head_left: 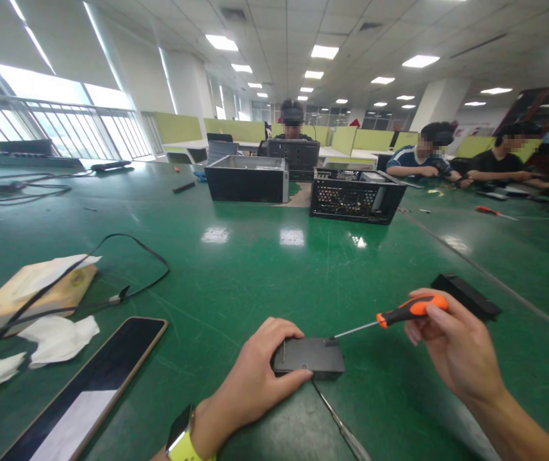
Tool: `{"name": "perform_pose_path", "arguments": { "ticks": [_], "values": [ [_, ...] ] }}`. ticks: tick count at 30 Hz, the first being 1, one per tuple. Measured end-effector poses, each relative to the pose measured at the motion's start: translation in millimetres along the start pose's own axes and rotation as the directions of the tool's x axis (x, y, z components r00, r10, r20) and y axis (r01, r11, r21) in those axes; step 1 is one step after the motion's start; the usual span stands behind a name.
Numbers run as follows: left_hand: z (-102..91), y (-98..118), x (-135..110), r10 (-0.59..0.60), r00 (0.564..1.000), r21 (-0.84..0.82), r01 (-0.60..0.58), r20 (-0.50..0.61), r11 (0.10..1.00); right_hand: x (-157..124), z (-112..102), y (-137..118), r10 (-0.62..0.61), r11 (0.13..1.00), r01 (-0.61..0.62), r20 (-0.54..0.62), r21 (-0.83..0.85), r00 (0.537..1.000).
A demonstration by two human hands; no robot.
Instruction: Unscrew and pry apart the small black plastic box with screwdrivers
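My left hand (267,368) is closed around the left end of a small dark grey box (315,357) lying on the green table. In my right hand (461,346) is an orange and black screwdriver (411,312), held by its handle. Its metal shaft points left and slightly down, and the tip is at the box's top face near the far right corner. A thin metal tool (339,419) lies in front of the box, its narrow end close to my left thumb. Behind my right hand rests a black oblong block (466,296).
A phone (96,384), a tissue pack (38,291), crumpled tissues (60,339) and a black cable (152,253) lie at left. Two open computer cases (248,182) (351,202) stand farther back. Another screwdriver (490,211) lies far right. Several people sit around the table.
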State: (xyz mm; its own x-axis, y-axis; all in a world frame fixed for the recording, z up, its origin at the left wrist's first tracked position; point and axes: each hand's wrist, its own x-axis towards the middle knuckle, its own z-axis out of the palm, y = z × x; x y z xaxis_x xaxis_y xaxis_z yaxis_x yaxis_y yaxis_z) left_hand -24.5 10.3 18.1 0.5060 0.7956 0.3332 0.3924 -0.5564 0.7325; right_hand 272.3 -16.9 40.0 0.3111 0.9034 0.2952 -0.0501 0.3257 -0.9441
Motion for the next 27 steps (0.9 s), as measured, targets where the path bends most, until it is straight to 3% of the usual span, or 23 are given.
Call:
{"name": "perform_pose_path", "arguments": {
  "ticks": [7, 20, 27],
  "values": [
    [0.1, -0.3, 0.1, 0.001, 1.0, -0.004, -0.001, -0.003, 1.0, -4.9, -3.6, 13.3, -0.008, 0.989, 0.013, 0.034, -0.149, 0.999],
    [-0.5, 0.9, -0.8, -0.01, 1.0, -0.016, 0.01, 0.008, 1.0, -4.4, -2.3, 8.1, -0.047, 0.986, 0.049, 0.013, -0.161, 0.999],
    [0.0, 0.1, -0.5, -0.004, 1.0, -0.013, 0.004, 0.013, 1.0, -4.9, -2.7, 3.0, -0.135, 0.942, 0.152, 0.077, -0.301, 0.988]
  ]
}}
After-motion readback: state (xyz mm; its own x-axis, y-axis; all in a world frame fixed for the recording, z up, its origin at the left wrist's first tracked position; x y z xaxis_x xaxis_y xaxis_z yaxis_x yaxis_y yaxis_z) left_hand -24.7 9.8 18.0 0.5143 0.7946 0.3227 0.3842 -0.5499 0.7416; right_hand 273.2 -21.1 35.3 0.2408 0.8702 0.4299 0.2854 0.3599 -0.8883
